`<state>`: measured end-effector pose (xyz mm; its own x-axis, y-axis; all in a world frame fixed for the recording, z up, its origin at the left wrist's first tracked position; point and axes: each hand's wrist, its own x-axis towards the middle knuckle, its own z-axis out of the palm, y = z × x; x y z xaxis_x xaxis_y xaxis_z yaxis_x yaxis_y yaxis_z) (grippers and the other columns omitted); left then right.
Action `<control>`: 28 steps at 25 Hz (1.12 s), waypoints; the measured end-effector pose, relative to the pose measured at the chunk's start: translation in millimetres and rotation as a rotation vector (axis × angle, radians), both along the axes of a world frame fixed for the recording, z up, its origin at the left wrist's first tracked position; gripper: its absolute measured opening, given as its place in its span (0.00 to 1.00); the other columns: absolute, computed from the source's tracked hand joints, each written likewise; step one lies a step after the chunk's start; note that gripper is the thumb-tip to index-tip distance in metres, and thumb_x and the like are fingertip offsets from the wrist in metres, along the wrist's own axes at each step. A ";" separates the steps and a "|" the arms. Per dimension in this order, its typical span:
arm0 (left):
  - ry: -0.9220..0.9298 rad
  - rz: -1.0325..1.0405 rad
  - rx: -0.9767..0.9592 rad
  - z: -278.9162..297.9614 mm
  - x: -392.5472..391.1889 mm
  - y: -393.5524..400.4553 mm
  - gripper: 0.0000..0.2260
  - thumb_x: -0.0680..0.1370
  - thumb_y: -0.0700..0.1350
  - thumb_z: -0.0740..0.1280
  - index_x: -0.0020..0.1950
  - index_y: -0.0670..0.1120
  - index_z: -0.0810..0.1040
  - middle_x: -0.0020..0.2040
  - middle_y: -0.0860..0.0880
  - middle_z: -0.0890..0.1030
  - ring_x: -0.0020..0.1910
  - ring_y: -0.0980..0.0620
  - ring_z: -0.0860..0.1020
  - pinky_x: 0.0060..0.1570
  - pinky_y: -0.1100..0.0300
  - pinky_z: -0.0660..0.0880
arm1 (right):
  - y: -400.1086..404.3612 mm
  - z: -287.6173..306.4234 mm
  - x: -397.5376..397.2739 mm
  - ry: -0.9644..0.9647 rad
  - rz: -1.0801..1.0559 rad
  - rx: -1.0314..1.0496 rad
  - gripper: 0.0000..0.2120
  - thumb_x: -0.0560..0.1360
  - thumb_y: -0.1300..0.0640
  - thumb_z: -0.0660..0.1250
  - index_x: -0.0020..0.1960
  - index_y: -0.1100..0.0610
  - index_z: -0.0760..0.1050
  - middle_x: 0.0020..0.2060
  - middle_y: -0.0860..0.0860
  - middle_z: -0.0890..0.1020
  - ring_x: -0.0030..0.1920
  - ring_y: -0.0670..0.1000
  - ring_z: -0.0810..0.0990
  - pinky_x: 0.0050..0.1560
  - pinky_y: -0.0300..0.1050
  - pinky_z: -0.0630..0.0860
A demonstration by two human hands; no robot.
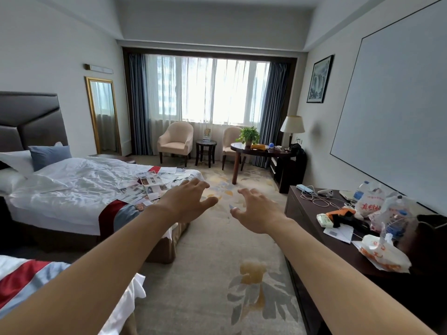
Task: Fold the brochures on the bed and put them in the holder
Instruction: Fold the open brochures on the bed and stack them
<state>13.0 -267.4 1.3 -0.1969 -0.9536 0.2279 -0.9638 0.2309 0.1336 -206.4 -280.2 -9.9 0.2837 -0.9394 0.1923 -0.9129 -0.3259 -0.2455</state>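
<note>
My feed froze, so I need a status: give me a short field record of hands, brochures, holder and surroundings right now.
left hand: open, fingers spread, holds nothing
right hand: open, fingers spread, holds nothing
brochures: scattered loose near the foot of the bed, none picked up
holder: cannot tell which item it is
hands versus brochures: both raised in the air over the carpet, not touching paper
dresser: on the right, cluttered with bags, cables, a bottle

We see daylight flooding through the wide sheer-curtained window (210,90), blown out to white glare, leaving the room evenly bright with soft shadows. Wide-angle distortion bends the walls and edges, and the far wall looks slightly soft.
</note>
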 end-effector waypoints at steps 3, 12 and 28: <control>0.010 -0.022 -0.013 1.7 13.5 -56.8 0.30 0.79 0.67 0.55 0.77 0.52 0.62 0.77 0.50 0.64 0.75 0.48 0.63 0.68 0.46 0.66 | -55.8 5.8 16.4 -0.004 -0.013 0.001 0.33 0.78 0.37 0.61 0.78 0.48 0.58 0.75 0.51 0.65 0.73 0.56 0.66 0.67 0.56 0.68; 0.055 -0.092 0.013 -14.9 33.8 -209.6 0.29 0.80 0.66 0.55 0.76 0.52 0.64 0.76 0.52 0.65 0.74 0.49 0.64 0.68 0.48 0.67 | -206.2 -6.9 42.6 -0.024 -0.043 0.042 0.32 0.78 0.38 0.61 0.78 0.49 0.59 0.75 0.52 0.66 0.73 0.56 0.66 0.68 0.57 0.69; 0.043 -0.051 -0.006 -5.6 26.3 -502.9 0.29 0.80 0.65 0.55 0.76 0.51 0.64 0.76 0.50 0.67 0.74 0.49 0.64 0.69 0.48 0.66 | -516.2 7.6 19.4 -0.057 -0.005 -0.003 0.32 0.77 0.38 0.63 0.76 0.49 0.63 0.75 0.51 0.68 0.73 0.54 0.67 0.67 0.53 0.66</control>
<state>39.4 -770.2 -4.3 -0.2347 -0.9412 0.2429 -0.9443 0.2801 0.1728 -187.0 -796.4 -2.2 0.2671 -0.9402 0.2112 -0.8992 -0.3220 -0.2962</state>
